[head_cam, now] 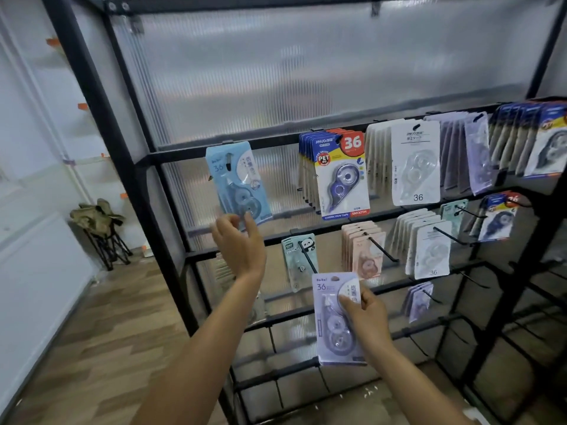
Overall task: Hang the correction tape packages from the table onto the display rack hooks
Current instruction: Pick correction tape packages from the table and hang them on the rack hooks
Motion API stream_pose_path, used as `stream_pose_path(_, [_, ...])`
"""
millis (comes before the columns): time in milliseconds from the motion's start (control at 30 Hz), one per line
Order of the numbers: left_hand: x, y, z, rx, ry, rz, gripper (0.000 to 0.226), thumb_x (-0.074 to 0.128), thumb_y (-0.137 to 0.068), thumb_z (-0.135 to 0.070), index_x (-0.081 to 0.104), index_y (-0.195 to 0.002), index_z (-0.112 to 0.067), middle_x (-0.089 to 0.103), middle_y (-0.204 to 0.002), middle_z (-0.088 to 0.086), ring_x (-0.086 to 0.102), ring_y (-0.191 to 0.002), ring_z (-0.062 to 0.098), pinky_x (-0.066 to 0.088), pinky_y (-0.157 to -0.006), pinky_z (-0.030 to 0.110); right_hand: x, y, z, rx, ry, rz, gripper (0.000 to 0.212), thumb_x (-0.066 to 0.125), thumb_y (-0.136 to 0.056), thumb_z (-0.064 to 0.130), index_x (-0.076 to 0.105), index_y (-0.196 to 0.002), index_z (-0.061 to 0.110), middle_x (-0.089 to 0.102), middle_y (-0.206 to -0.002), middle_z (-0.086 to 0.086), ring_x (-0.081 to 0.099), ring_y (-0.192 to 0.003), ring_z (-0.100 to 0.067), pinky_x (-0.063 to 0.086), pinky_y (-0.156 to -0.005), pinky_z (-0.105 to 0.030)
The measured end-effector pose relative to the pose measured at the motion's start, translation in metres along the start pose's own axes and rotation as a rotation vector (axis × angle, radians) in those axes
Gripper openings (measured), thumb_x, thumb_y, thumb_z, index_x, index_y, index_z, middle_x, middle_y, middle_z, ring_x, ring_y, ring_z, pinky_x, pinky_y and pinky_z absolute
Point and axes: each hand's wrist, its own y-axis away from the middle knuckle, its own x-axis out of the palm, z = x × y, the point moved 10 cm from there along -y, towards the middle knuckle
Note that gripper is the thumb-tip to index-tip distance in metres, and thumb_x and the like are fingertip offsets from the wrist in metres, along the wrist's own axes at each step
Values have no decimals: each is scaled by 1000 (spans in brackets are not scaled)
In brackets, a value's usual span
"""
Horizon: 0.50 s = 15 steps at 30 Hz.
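- Left hand (237, 243): its fingers (252, 223) are loosely spread and touch the lower edge of the blue pack (237, 182); whether they pinch it I cannot tell; the pack hangs tilted on the top rail of the rack (101, 124), at its left end
- Right hand (366, 314): thumb and fingers clamped on the right edge of the lilac pack (333, 317), held upright in front of the lower rails, marked 36
- On the top rail, right of the blue pack: a row of dark blue packs (340, 176) with a red 36; then white packs (415, 164); more packs beyond
- On the next rail down: a panda pack (299, 259), pink packs (363, 253), white packs on black hooks (448, 236)
- Far left, on the wood floor (101, 326): a folding stool (102, 228)
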Motion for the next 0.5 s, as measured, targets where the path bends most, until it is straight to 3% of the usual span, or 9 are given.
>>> stream_pose_path(67, [19, 31, 0, 66, -31, 140, 13, 55, -93, -15, 44, -87, -12, 44, -90, 2, 43, -80, 17, 35, -69, 25, -6, -1, -9, 9, 27, -13, 5, 62, -88, 9, 65, -91, 13, 73, -88, -8, 70, -81, -26, 57, -76, -44])
stream_pose_path(133, [38, 64, -4, 170, -51, 268, 9, 57, -92, -10, 49, -87, -11, 47, -87, 0, 46, -80, 17, 37, -71, 26, -14, -1, -18, 17, 47, -25, 4, 63, -87, 8, 64, -90, 11, 72, -91, -10, 69, -86, -29, 55, -81, -47])
stream_pose_path(200, [55, 99, -10, 271, -43, 382, 4, 59, -89, -5, 56, -90, -9, 50, -88, -2, 48, -82, 15, 40, -74, 24, -26, 0, -26, 23, 45, -39, 7, 63, -86, 5, 64, -89, 11, 72, -90, -9, 69, -84, -26, 55, -78, -42])
stream_pose_path(333, [89, 164, -20, 449, -116, 575, 6, 61, -87, -4, 62, -89, -9, 60, -88, 4, 56, -83, 22, 47, -77, 36, -54, -3, -37, 24, 47, -60, 12, 59, -85, -4, 65, -86, 7, 70, -75, 2, 64, -67, -9, 50, -58, -20])
stream_pose_path(500, [123, 232, -35, 760, -113, 676, 18, 51, -82, -9, 68, -88, -8, 65, -91, 6, 52, -95, 18, 41, -86, 30, -101, -22, -58, 32, 147, -53, 4, 61, -85, -2, 63, -85, 2, 66, -79, -9, 58, -73, -17, 48, -65, -31])
